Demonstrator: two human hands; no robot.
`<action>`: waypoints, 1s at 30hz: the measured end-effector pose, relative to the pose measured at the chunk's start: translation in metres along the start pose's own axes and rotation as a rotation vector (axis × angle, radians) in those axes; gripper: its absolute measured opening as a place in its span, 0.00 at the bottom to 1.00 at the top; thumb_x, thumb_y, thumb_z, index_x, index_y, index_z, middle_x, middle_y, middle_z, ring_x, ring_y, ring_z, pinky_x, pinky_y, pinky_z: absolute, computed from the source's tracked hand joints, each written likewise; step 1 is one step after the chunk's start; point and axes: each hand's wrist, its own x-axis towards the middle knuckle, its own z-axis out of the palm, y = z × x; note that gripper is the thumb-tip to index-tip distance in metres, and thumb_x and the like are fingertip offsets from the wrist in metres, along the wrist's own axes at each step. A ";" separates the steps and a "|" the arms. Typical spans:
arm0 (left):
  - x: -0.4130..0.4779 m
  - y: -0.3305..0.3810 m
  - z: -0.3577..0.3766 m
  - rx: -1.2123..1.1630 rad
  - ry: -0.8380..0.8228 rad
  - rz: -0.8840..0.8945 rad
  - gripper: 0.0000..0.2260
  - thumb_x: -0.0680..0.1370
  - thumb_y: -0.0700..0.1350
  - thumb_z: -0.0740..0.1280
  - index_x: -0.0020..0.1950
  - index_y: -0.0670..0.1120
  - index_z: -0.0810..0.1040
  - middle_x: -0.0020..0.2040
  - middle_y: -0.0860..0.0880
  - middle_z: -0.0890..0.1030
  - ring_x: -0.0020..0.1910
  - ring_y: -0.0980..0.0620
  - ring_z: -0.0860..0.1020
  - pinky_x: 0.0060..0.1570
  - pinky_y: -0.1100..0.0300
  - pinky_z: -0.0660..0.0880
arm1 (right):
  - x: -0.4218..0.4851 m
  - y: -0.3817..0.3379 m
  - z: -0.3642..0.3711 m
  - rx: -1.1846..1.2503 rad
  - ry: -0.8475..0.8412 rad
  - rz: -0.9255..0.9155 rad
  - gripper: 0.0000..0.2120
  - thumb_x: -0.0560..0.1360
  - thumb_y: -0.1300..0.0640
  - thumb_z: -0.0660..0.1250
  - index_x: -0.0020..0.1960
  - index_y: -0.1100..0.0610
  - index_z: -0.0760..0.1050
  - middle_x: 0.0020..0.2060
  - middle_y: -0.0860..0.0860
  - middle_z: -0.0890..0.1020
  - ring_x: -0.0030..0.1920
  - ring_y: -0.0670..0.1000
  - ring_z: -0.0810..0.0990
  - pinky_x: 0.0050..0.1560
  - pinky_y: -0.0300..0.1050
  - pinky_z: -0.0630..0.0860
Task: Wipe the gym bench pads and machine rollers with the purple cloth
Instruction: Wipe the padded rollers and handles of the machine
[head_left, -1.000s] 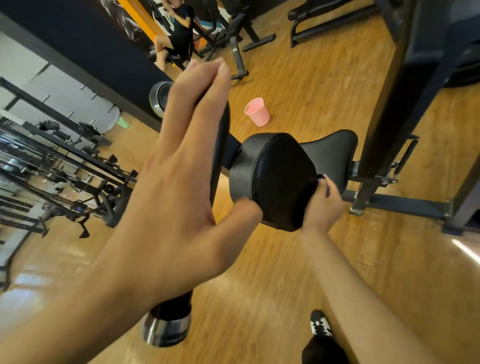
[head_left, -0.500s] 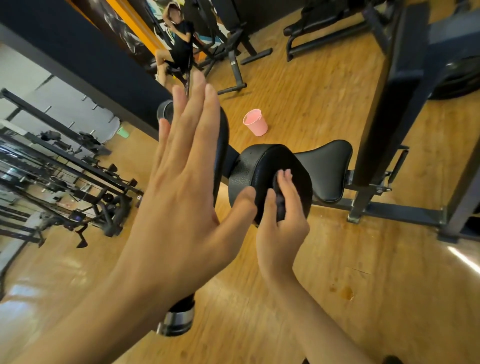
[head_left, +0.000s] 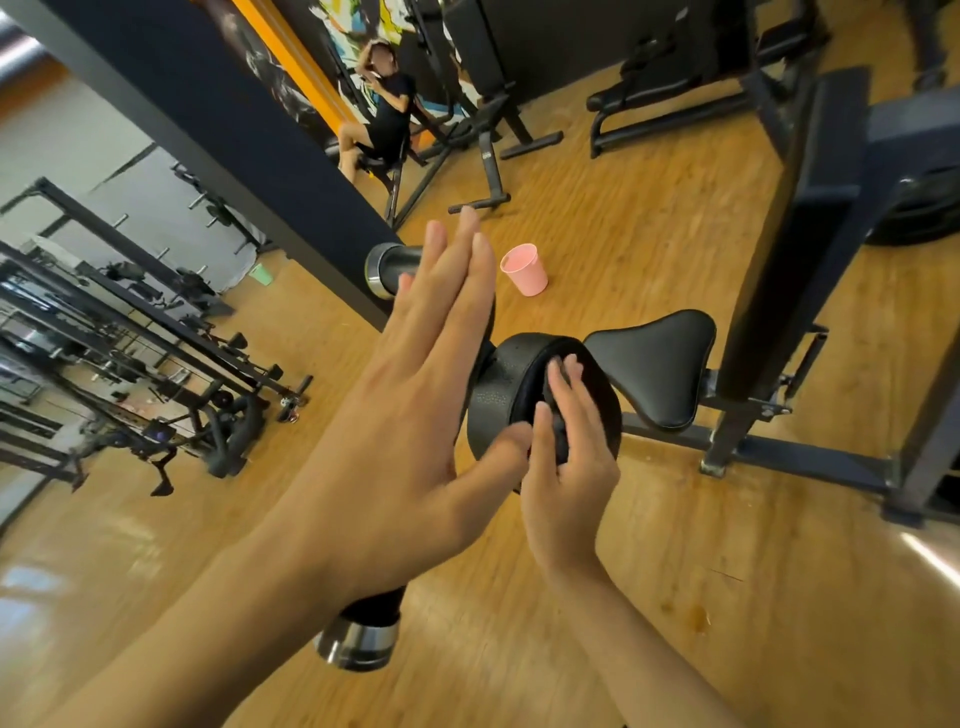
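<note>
A person's right hand (head_left: 566, 467) presses a bunched dark purple cloth (head_left: 555, 418) against the flat face of a round black leatherette machine roller (head_left: 493, 405). The fingers lie nearly straight over the fabric with the thumb alongside, and only a small fold of cloth shows between thumb and forefinger. The left hand (head_left: 415, 415) holds nothing. It is laid flat, fingers straight and close together, against a long black foam-covered bar with chrome end caps (head_left: 363, 639) that runs behind the palm from upper right to lower left. Its thumb is spread and touches the rim of the round roller just beside the right hand, so the two hands sit close together at the pad.

Just beyond the roller, a black saddle-shaped seat pad (head_left: 654, 369) is mounted on a dark steel machine frame (head_left: 769, 291), whose base rail rests on a glossy wooden plank floor (head_left: 597, 218). A pink plastic cup (head_left: 524, 267) stands on the floor behind the hands, near the bar's upper chrome cap. Racks of dark gym equipment (head_left: 130, 364) line the left side. Far back, another person (head_left: 387, 119) sits on a bench (head_left: 384, 166) beside a painted wall.
</note>
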 end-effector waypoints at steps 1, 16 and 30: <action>-0.003 -0.001 -0.002 -0.020 -0.016 0.006 0.43 0.78 0.55 0.62 0.85 0.42 0.44 0.86 0.50 0.42 0.84 0.52 0.38 0.81 0.55 0.40 | -0.006 0.013 -0.002 -0.040 0.003 -0.004 0.17 0.85 0.60 0.62 0.73 0.57 0.74 0.73 0.51 0.75 0.76 0.46 0.69 0.78 0.47 0.64; -0.027 -0.012 -0.016 -0.166 -0.057 0.014 0.45 0.75 0.49 0.70 0.85 0.41 0.47 0.86 0.48 0.43 0.83 0.53 0.36 0.82 0.53 0.38 | -0.030 0.015 0.000 -0.013 0.019 0.389 0.18 0.84 0.43 0.60 0.73 0.34 0.69 0.73 0.43 0.74 0.75 0.49 0.70 0.71 0.60 0.73; -0.031 -0.013 -0.011 -0.162 -0.088 0.050 0.49 0.70 0.50 0.66 0.85 0.40 0.45 0.86 0.48 0.40 0.84 0.52 0.38 0.83 0.44 0.45 | -0.018 0.005 0.007 -0.058 0.130 0.361 0.19 0.85 0.58 0.59 0.75 0.49 0.71 0.74 0.46 0.74 0.75 0.47 0.70 0.72 0.57 0.73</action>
